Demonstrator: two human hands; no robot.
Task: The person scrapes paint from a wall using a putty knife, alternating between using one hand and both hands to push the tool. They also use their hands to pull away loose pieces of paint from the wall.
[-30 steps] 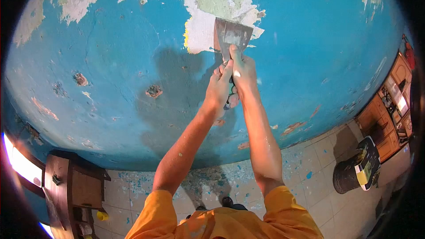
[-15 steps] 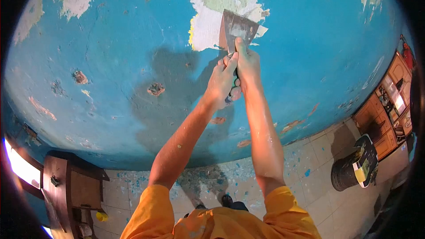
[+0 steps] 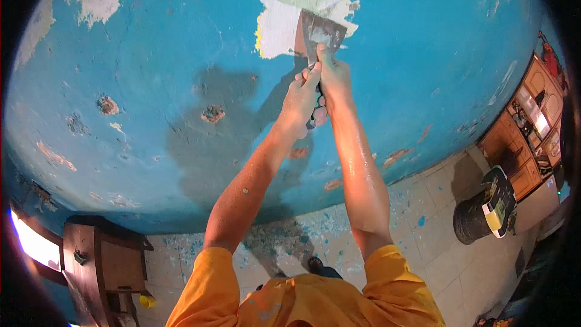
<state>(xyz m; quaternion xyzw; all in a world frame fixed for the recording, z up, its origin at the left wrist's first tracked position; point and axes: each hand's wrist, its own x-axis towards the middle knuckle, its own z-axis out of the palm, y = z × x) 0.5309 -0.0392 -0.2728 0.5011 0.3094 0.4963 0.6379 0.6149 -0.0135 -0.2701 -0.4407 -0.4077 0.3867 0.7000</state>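
Both my hands are wrapped round the handle of a wide-bladed paint scraper (image 3: 327, 29), raised against the blue wall (image 3: 411, 66). My left hand (image 3: 299, 100) is closed on the lower handle. Higher up, my right hand (image 3: 334, 82) grips it too, its thumb pressed along the base of the blade. Most of the handle is hidden by my fingers. The blade points upward and lies over the lower right of a bare whitish patch (image 3: 281, 33), where the blue paint has come off. Pale green shows above that patch.
Paint flakes (image 3: 420, 221) litter the tiled floor (image 3: 433, 260) below the wall. A black bucket (image 3: 471, 221) with a tray-like object on top stands at the right, near a wooden cabinet (image 3: 511, 139). Wooden furniture (image 3: 121, 263) stands at lower left. A hole (image 3: 212, 113) pits the wall.
The view has shifted slightly, and the wall, my hands and the scraper sit a little higher and further left in the picture. Both hands keep their grip on the scraper.
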